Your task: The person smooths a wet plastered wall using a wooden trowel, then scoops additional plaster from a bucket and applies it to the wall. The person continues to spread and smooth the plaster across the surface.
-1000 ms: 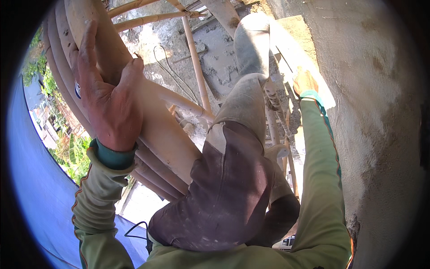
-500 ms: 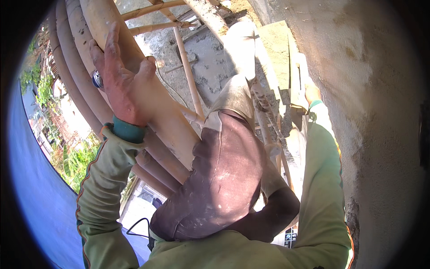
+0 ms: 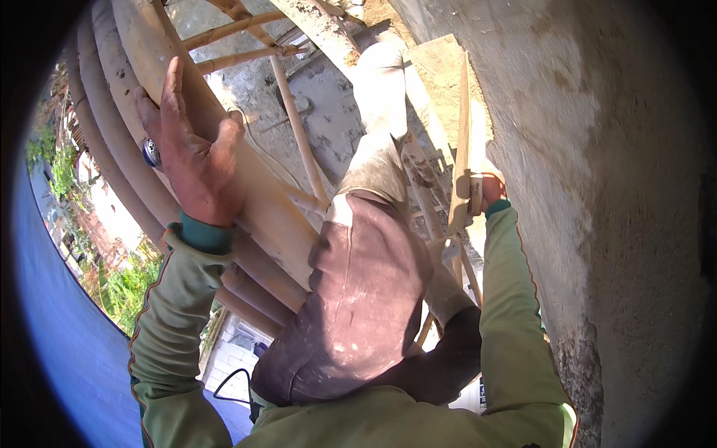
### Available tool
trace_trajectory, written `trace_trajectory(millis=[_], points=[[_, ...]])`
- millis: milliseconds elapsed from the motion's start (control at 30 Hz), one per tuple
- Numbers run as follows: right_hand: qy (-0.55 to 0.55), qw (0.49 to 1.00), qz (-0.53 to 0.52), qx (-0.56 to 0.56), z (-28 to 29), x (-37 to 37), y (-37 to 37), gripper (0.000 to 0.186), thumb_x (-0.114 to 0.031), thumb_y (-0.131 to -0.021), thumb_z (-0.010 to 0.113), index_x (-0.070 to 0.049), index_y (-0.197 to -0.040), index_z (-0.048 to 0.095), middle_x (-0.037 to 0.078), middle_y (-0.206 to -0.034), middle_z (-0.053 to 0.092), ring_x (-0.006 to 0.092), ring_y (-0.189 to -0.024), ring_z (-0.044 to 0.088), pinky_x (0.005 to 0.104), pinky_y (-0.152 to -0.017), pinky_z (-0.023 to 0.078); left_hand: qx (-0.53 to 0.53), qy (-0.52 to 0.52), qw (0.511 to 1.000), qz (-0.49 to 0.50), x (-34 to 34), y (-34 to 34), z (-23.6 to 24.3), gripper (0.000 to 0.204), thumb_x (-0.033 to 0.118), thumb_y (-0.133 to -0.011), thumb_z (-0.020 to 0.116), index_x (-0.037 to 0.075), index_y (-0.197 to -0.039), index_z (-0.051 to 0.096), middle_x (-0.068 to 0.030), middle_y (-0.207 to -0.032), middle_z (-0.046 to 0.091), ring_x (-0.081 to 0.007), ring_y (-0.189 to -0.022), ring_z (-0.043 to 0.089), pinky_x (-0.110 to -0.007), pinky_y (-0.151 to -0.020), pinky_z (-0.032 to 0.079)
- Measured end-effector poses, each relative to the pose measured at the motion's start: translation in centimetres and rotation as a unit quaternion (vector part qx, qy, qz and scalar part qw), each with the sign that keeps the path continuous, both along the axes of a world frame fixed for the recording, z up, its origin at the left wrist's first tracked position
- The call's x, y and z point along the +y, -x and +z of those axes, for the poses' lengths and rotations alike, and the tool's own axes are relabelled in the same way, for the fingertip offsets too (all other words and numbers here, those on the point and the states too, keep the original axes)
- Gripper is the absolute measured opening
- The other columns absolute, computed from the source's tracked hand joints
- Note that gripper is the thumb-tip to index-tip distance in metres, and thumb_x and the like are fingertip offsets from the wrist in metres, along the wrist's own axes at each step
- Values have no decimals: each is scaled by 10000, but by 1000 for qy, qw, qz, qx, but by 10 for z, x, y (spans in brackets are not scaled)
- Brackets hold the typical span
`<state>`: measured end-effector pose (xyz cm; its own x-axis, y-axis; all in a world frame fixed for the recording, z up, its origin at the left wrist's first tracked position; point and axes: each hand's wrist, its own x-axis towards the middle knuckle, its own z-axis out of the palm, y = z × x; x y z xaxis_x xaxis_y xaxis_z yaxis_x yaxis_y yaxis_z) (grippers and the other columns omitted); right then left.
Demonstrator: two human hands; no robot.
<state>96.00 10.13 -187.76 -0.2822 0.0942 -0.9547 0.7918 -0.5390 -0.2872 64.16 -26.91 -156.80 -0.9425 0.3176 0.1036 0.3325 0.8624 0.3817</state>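
Note:
My left hand lies on a thick bamboo pole, fingers stretched out and thumb apart. A chunky ring sits on one of its fingers. On the other side, my right hand is closed round the handle of a long, flat wooden float. The float is seen nearly edge-on, beside the grey plastered wall. A narrow gap shows between its blade and the wall. The fingers of this hand are partly hidden behind the handle.
More bamboo poles run side by side along the left. My bent leg is between my arms. A sandy board lies ahead by the wall, and thinner bamboo struts cross above grey rubble. Blue sheeting spreads at the lower left.
My right hand has come back toward me and slightly left, and the float has turned edge-on, farther from the wall. My left hand stays on the bamboo. The whole view has shifted slightly.

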Motion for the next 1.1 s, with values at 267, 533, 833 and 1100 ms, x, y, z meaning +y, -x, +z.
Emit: trace_trajectory(millis=[267, 533, 833, 1100], points=[[-127, 992, 26, 2, -24, -34, 141, 257, -296, -1028, 560, -84, -1111, 677, 69, -933, 692, 170, -803, 671, 338, -712, 547, -12, -43, 999, 12, -1, 2, -6, 810, 49, -761, 696, 71, -1533, 450, -150, -1520, 519, -437, -1514, 256, -485, -1256, 199], [-231, 953, 195, 14, -54, 22, -115, 399, -366, -989, 585, -107, -1285, 656, 150, -1118, 722, 253, -957, 719, 422, -847, 559, 7, 0, 999, -32, -2, 7, -5, 797, 62, -776, 691, 75, -1535, 449, -187, -1526, 498, -435, -1535, 220, -485, -1247, 227], [-273, 812, 509, -88, 76, 2, 95, 537, -382, -990, 582, -30, -1395, 575, 284, -1258, 668, 400, -1028, 719, 462, -908, 563, 17, 48, 999, -1, 1, 0, 0, 728, 45, -838, 690, 36, -1524, 448, -196, -1547, 463, -403, -1488, 333, -463, -1242, 250], [-311, 701, 616, -181, -16, 25, 104, 536, -366, -1025, 490, -131, -1507, 478, 265, -1261, 679, 378, -1169, 674, 483, -1025, 514, -25, -71, 997, 25, 2, 1, -8, 804, 82, -746, 701, 104, -1516, 470, -242, -1519, 458, -480, -1512, 244, -507, -1243, 248]])
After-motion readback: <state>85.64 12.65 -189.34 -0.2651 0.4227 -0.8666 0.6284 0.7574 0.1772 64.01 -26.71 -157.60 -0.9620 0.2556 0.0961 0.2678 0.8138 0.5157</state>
